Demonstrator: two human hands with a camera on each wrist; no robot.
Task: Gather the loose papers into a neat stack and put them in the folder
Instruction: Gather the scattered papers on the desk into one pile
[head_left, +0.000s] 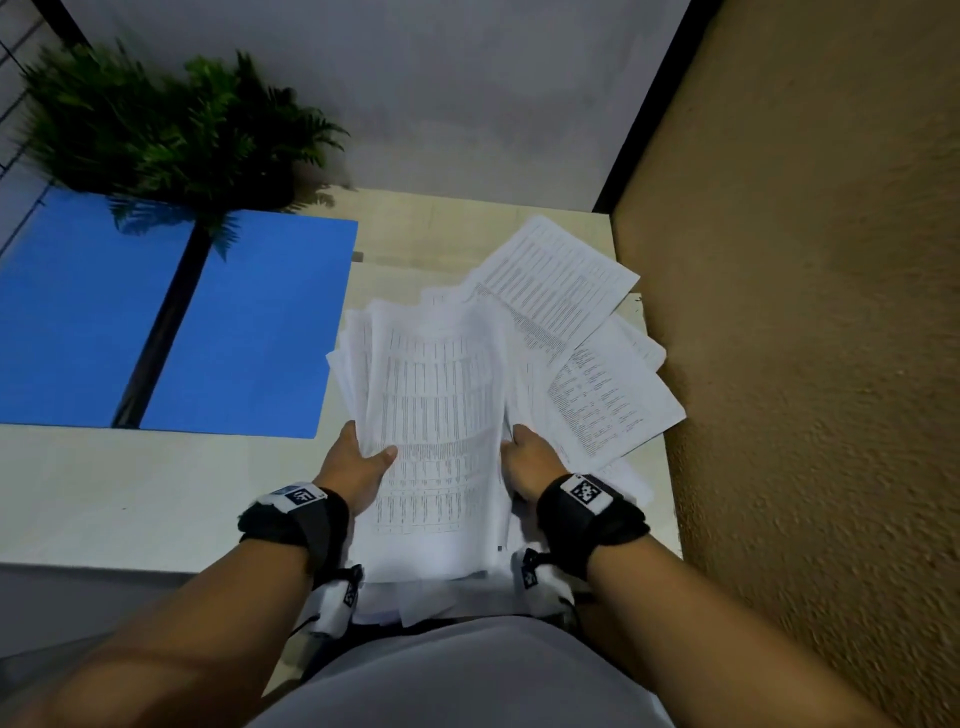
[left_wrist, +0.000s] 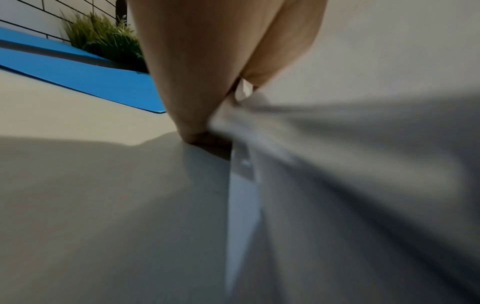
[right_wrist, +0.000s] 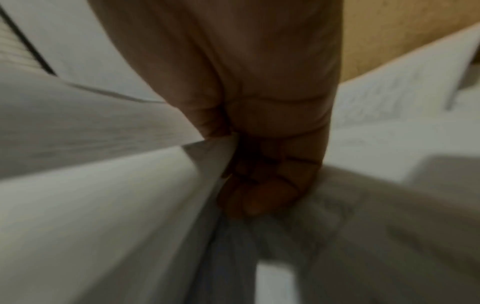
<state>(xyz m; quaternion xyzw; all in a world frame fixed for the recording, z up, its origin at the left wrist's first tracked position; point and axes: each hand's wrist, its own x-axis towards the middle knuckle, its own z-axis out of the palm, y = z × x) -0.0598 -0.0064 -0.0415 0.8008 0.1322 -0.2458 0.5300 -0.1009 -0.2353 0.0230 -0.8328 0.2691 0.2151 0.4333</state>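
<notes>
Papers (head_left: 436, 410) mid-gather: a thick uneven bundle is clamped between both hands over the near right part of the worktop (head_left: 130, 499), edges fanned and not squared. Left hand (head_left: 358, 462) holds the bundle's left edge, thumb on top of the printed sheet, fingers under; left wrist view shows the same pinch (left_wrist: 197, 86) on the sheet edges, blurred. Right hand (head_left: 530, 460) grips the right edge with fingers curled round the sheets, confirmed in the right wrist view (right_wrist: 259, 144). More loose sheets (head_left: 576, 312) still lie splayed on the worktop beyond and right of the bundle, against the tan wall (head_left: 805, 364), some overlapping each other; a few more look to poke out below the bundle near the body. Blue folder (head_left: 249, 322) lies open and flat to the left, well apart from the papers, with a potted fern (head_left: 171, 124) at its far edge. My read: stack is only partly collected. To do it well, sweep the remaining sheets under or onto the bundle first, then stand it on a long edge and tap to square, loosening the grip slightly so sheets can settle. Risk: the thick fanned bundle slips if either hand lets go early.
</notes>
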